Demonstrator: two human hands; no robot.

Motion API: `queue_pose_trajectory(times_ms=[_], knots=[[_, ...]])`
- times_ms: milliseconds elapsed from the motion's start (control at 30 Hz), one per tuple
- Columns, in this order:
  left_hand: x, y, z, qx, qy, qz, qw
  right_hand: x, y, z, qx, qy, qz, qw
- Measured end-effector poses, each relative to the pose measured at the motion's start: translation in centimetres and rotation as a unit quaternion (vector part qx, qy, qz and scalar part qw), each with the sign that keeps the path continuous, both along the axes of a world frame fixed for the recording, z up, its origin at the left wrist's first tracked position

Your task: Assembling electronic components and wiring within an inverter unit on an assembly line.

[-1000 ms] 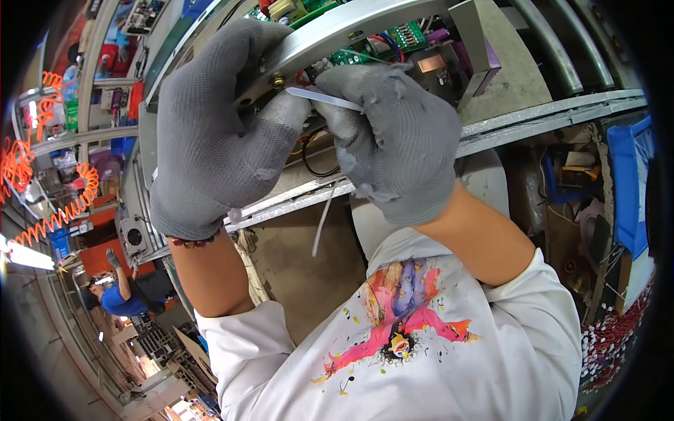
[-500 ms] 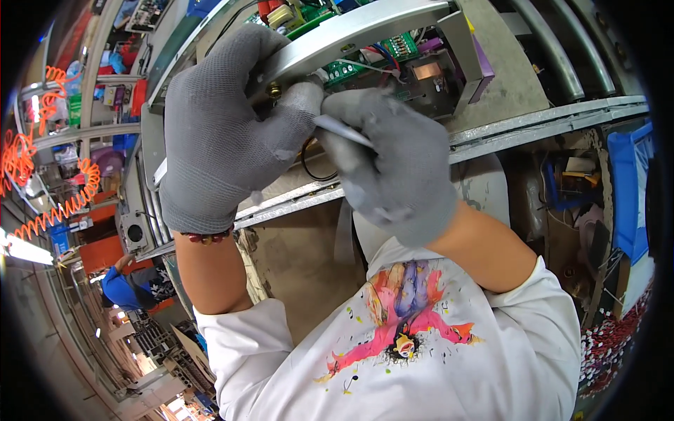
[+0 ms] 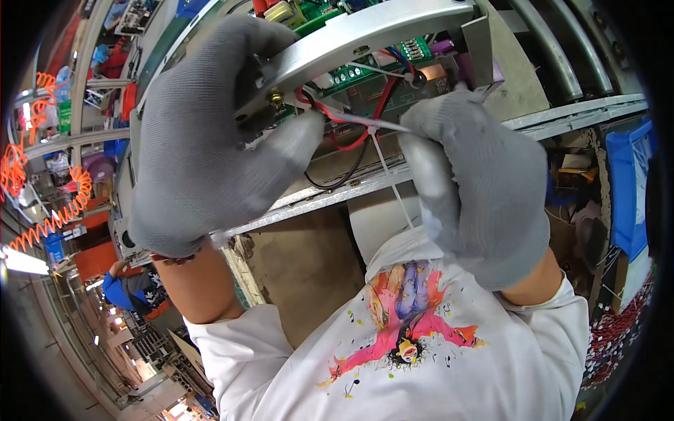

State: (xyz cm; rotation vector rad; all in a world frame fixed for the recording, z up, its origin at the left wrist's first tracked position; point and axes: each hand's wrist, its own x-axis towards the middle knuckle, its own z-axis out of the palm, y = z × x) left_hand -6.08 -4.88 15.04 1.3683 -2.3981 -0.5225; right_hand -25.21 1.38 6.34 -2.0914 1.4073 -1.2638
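Note:
My left hand [image 3: 203, 133], in a grey knitted glove, wraps round the left part of a silver metal chassis [image 3: 372, 35], its fingers over the rail and its thumb below by the wires. My right hand [image 3: 481, 186], gloved likewise, is closed on the right end of a pale, narrow strip that looks like a cable tie [image 3: 354, 121]. The strip stretches across to my left thumb. Red and black wires [image 3: 382, 102] bundle in front of the chassis, a white tie round them with its tail [image 3: 392, 179] hanging down. Green circuit boards [image 3: 414, 48] sit inside.
The chassis rests on a bench with a metal front rail [image 3: 583, 112]. Metal rollers [image 3: 562, 49] lie at the far right, a blue bin [image 3: 630, 189] below them. Orange coiled hoses [image 3: 70, 196] hang at the left. Another person in blue [image 3: 130, 289] is at the lower left.
My right hand has moved right, away from my left thumb, drawing the strip out. The red wires and hanging tie tail now show between my hands. My left hand has shifted slightly left.

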Motion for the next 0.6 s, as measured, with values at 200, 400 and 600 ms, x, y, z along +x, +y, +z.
queue_pose_trajectory(times_ms=[200, 400, 600], knots=[[1.2, 3.7, 0.2, -0.244, 0.107, -0.012, 0.964, 0.1, -0.3, 0.5, -0.112, -0.032, 0.013, 0.993], [-0.1, 6.3, -1.0, -0.037, 0.059, -0.085, 0.994, -0.4, 0.7, 0.5, -0.094, -0.111, 0.137, 0.980], [1.6, 6.3, -1.0, -0.275, 0.063, -0.083, 0.956, -0.8, 1.1, 0.7, -0.139, -0.097, 0.048, 0.984]])
